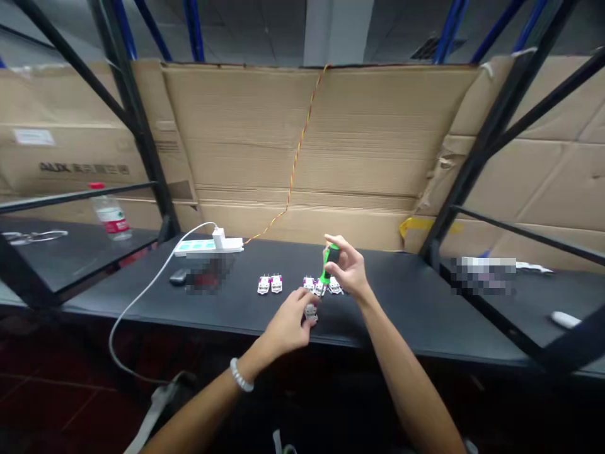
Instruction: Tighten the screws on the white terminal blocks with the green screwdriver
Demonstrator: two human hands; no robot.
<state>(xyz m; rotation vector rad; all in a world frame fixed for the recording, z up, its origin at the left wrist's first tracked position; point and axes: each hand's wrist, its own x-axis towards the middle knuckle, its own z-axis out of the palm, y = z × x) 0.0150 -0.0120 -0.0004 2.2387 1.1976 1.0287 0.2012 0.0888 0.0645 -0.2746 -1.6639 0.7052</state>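
A black shelf top [401, 296] is used as the work surface. A white power strip [189, 248] is positioned at its rear edge. Small white-and-magenta electronic modules [270, 284] are laid out to the right of the strip. A dark oblong item [178, 276] is placed just in front of the strip, and a white cable [142, 302] is routed forward from it.
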